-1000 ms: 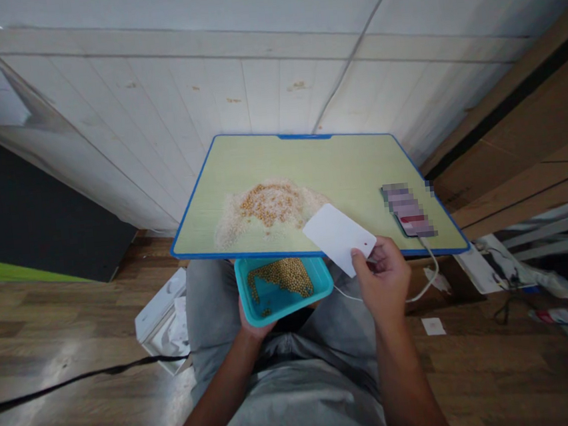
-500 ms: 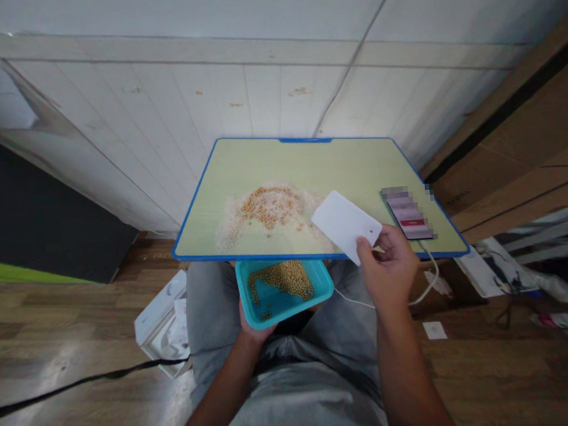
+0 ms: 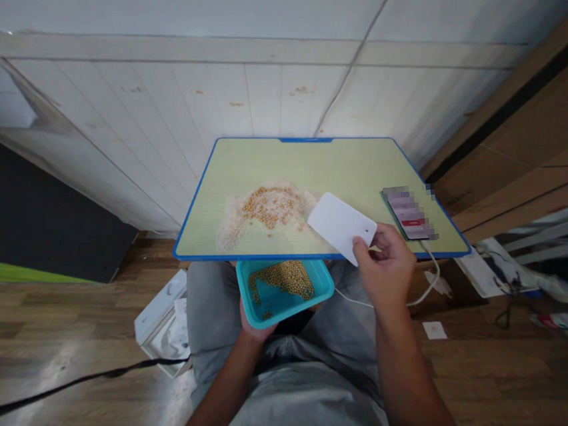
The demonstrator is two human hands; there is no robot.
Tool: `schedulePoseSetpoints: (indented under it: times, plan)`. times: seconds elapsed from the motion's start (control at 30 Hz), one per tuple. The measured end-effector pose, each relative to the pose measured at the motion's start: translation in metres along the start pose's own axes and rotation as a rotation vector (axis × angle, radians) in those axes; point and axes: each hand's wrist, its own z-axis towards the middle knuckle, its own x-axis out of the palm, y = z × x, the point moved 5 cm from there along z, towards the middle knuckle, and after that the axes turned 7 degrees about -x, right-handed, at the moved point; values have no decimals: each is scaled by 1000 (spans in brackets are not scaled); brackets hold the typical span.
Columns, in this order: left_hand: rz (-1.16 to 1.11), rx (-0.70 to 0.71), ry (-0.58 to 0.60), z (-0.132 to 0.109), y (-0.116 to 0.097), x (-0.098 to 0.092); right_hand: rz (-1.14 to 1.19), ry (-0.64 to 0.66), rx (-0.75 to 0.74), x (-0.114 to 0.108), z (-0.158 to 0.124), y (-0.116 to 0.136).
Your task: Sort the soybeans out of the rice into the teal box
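Note:
My left hand (image 3: 257, 326) is closed on the near left side of a turquoise plastic tray (image 3: 324, 291), holding it below the table's front edge; most of its fingers are hidden underneath. Dried soybeans (image 3: 293, 278) lie in the tray, mostly toward its far right side. On the yellow-green tabletop (image 3: 349, 160) with a blue rim is a heap of white rice (image 3: 232, 221) with soybeans (image 3: 263, 205) mixed in. My right hand (image 3: 386, 263) pinches a white plastic scraper (image 3: 340, 224) by its near right corner. The scraper's far left corner is at the right edge of the rice.
A phone (image 3: 409, 214) with a white cable (image 3: 433, 272) lies at the tabletop's right. Behind the table stands a white panelled wall (image 3: 232, 91). Cardboard boxes (image 3: 524, 156) stand at the right, and an open white box (image 3: 161, 322) sits on the floor at the left.
My right hand has shifted the scraper slightly left, toward the rice. The tray and my left hand have stayed nearly in place.

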Motion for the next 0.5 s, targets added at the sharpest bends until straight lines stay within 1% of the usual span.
schedulePoseSetpoints:
  times: [0.1, 0.17, 0.37, 0.5]
  plan:
    - [-122, 8, -8, 0, 3, -19, -32, 1, -1, 0, 0, -1]
    - [-140, 7, 2, -1, 5, -27, -41, 14, -2, 1, 0, -1]
    - [-161, 12, 56, 1, 9, -40, 30, 28, 7, 4, -1, 0]
    - [-175, 24, 90, 4, 9, -46, -15, 17, 5, 3, 0, -1]
